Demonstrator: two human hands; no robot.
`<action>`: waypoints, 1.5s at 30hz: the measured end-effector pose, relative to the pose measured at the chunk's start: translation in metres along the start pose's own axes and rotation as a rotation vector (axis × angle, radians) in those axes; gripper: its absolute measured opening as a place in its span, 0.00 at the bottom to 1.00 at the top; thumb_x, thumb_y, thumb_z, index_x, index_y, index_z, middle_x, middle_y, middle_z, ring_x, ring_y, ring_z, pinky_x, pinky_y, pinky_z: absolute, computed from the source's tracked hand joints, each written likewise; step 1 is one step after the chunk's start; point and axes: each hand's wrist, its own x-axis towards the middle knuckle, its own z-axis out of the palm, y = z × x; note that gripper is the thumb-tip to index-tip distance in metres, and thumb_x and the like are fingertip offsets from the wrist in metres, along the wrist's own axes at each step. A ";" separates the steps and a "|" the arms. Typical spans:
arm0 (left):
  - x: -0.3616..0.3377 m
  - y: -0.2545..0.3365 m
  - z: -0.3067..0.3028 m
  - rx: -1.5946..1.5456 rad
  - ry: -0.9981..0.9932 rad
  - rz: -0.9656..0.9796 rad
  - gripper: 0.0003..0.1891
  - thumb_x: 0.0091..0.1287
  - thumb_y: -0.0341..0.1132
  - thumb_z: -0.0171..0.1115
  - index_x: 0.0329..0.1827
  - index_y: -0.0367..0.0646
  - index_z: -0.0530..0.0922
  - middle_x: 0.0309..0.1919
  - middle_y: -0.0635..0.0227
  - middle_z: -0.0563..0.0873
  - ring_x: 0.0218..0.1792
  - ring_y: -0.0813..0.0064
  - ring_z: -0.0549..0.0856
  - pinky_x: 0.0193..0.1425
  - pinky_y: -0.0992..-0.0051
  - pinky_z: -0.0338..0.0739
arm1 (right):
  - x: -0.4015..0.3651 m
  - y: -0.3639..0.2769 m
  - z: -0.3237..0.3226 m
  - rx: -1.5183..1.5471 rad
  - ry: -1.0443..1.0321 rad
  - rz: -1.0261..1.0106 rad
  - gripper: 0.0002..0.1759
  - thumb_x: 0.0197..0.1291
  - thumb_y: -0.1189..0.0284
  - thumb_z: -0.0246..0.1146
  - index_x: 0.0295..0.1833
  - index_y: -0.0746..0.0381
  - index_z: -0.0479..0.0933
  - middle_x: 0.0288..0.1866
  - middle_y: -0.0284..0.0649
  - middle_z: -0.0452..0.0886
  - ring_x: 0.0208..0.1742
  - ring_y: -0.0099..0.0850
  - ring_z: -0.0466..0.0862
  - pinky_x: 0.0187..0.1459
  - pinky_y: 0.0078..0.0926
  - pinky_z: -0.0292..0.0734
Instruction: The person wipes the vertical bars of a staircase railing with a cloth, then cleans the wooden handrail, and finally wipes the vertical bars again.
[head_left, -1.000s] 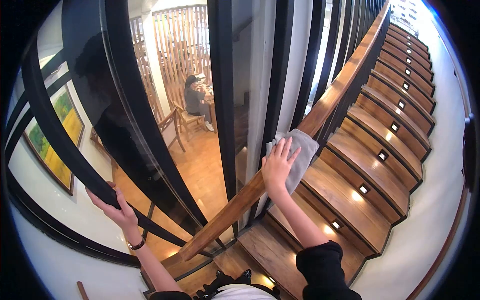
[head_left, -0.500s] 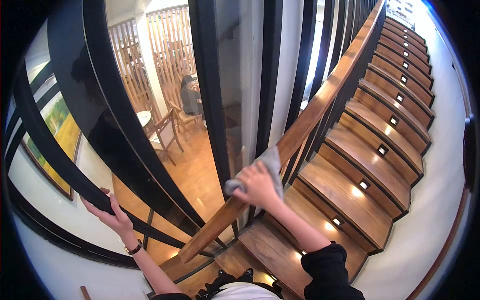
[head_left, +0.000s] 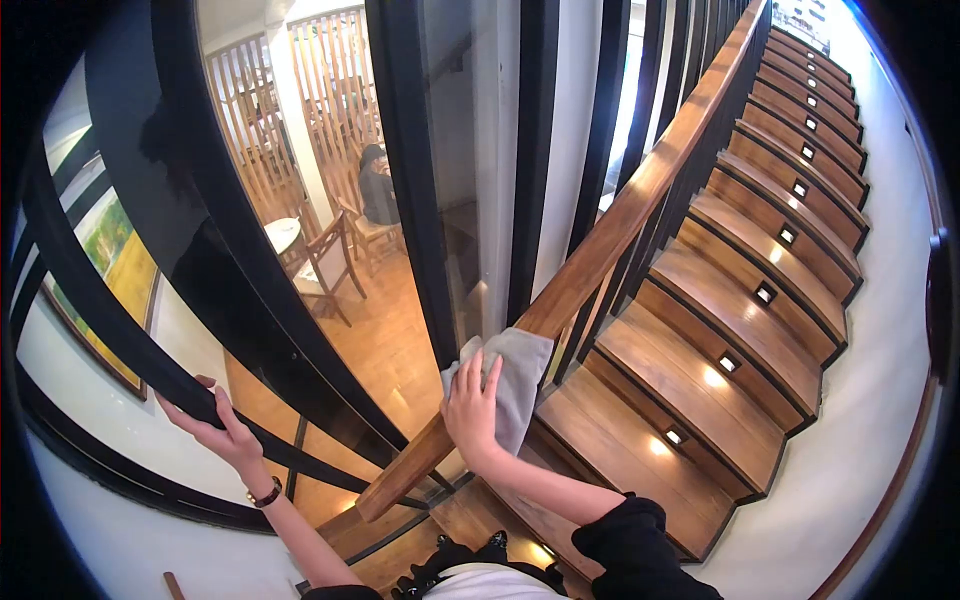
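A grey cloth (head_left: 520,385) is draped over the lower part of the wooden handrail (head_left: 610,245). My right hand (head_left: 472,412) presses on it from above, fingers bent over the rail's side nearest the upright black bars. Some of the cloth spreads flat beyond my fingers, towards the stairs. Over on the left, my left hand (head_left: 228,435) is wrapped round a slanting black bar (head_left: 162,372), its thumb on the near side. A watch (head_left: 265,493) is on that wrist.
Wooden stairs (head_left: 690,390) with small riser lights climb to the right beside a white wall (head_left: 880,400). Behind the glass and black bars, a person (head_left: 378,188) sits near a chair (head_left: 325,265) and a round table (head_left: 282,235). A framed painting (head_left: 128,262) hangs at left.
My right hand and the cloth have slid a little down the handrail, and the cloth, bunched before, now lies more spread out. My left hand stays on the black bar.
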 end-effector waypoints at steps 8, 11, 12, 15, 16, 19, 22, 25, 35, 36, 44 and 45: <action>0.000 0.000 0.001 -0.018 0.005 0.025 0.38 0.71 0.29 0.56 0.81 0.34 0.48 0.58 0.50 0.74 0.51 0.65 0.79 0.65 0.63 0.70 | -0.084 -0.116 0.009 0.220 -0.054 -0.534 0.41 0.57 0.44 0.61 0.63 0.67 0.74 0.62 0.51 0.75 0.70 0.50 0.68 0.73 0.64 0.54; 0.000 -0.002 0.000 -0.009 0.001 0.024 0.39 0.71 0.30 0.57 0.81 0.34 0.48 0.58 0.50 0.74 0.51 0.65 0.79 0.65 0.63 0.70 | -0.093 -0.156 0.039 0.588 -0.046 -0.735 0.41 0.53 0.44 0.64 0.61 0.68 0.74 0.59 0.50 0.76 0.67 0.48 0.71 0.73 0.57 0.56; -0.001 -0.002 0.000 -0.007 -0.002 0.020 0.39 0.71 0.30 0.57 0.81 0.34 0.47 0.57 0.50 0.75 0.51 0.65 0.79 0.64 0.63 0.70 | -0.095 -0.156 0.043 0.647 -0.008 -0.744 0.40 0.53 0.45 0.65 0.60 0.67 0.74 0.58 0.50 0.77 0.67 0.47 0.72 0.73 0.55 0.56; -0.002 -0.002 -0.002 -0.001 -0.006 -0.031 0.39 0.71 0.31 0.57 0.81 0.34 0.47 0.56 0.51 0.76 0.51 0.66 0.79 0.63 0.64 0.71 | -0.098 -0.136 0.051 0.809 0.107 -0.701 0.37 0.52 0.46 0.67 0.57 0.66 0.77 0.57 0.49 0.77 0.66 0.44 0.73 0.74 0.51 0.56; -0.001 -0.001 -0.002 -0.005 -0.012 -0.035 0.39 0.71 0.31 0.57 0.81 0.34 0.47 0.56 0.51 0.76 0.51 0.66 0.79 0.63 0.64 0.71 | -0.095 -0.125 0.053 0.822 0.111 -0.654 0.37 0.52 0.46 0.67 0.57 0.65 0.78 0.56 0.49 0.77 0.65 0.44 0.74 0.74 0.51 0.57; -0.002 0.001 -0.002 -0.008 -0.013 -0.028 0.39 0.70 0.30 0.57 0.81 0.35 0.48 0.55 0.52 0.76 0.50 0.66 0.79 0.62 0.65 0.71 | -0.064 -0.062 0.047 0.836 0.188 -0.541 0.35 0.53 0.46 0.67 0.56 0.62 0.79 0.56 0.47 0.78 0.63 0.43 0.76 0.73 0.50 0.59; 0.000 0.003 0.000 0.005 -0.006 0.009 0.39 0.69 0.29 0.57 0.81 0.36 0.48 0.54 0.53 0.77 0.50 0.66 0.78 0.62 0.66 0.70 | -0.025 0.016 0.047 0.783 0.269 -0.513 0.32 0.51 0.47 0.68 0.54 0.60 0.81 0.54 0.45 0.80 0.59 0.42 0.79 0.72 0.50 0.63; 0.000 0.006 0.000 -0.008 -0.015 0.005 0.39 0.69 0.28 0.56 0.81 0.36 0.48 0.54 0.54 0.76 0.51 0.66 0.77 0.64 0.66 0.69 | 0.021 0.105 0.039 0.703 0.327 -0.520 0.30 0.48 0.50 0.69 0.51 0.60 0.82 0.54 0.44 0.80 0.58 0.41 0.79 0.71 0.49 0.64; -0.004 -0.003 -0.004 -0.026 -0.028 -0.015 0.39 0.68 0.26 0.56 0.80 0.34 0.49 0.62 0.49 0.71 0.51 0.63 0.78 0.63 0.64 0.71 | 0.148 0.315 0.022 0.517 0.546 -0.054 0.22 0.58 0.58 0.59 0.48 0.65 0.83 0.54 0.48 0.82 0.62 0.46 0.78 0.73 0.44 0.61; -0.004 -0.004 -0.004 -0.021 -0.026 -0.013 0.39 0.67 0.26 0.56 0.80 0.34 0.49 0.62 0.49 0.71 0.51 0.63 0.78 0.63 0.64 0.71 | 0.157 0.323 0.018 0.558 0.530 -0.027 0.23 0.60 0.58 0.57 0.47 0.66 0.83 0.53 0.48 0.82 0.61 0.46 0.78 0.72 0.43 0.62; -0.003 -0.003 -0.004 -0.035 -0.032 -0.013 0.39 0.67 0.26 0.57 0.80 0.34 0.49 0.59 0.50 0.73 0.50 0.64 0.78 0.61 0.65 0.71 | 0.147 0.267 0.026 0.406 0.512 0.158 0.23 0.62 0.57 0.57 0.50 0.66 0.81 0.52 0.49 0.81 0.64 0.43 0.76 0.78 0.46 0.53; -0.003 -0.005 -0.005 -0.031 -0.041 -0.003 0.39 0.67 0.27 0.57 0.79 0.34 0.49 0.58 0.51 0.73 0.50 0.64 0.78 0.61 0.65 0.72 | 0.136 0.248 0.026 0.412 0.460 0.111 0.23 0.61 0.57 0.58 0.50 0.66 0.81 0.53 0.49 0.81 0.64 0.43 0.76 0.78 0.48 0.53</action>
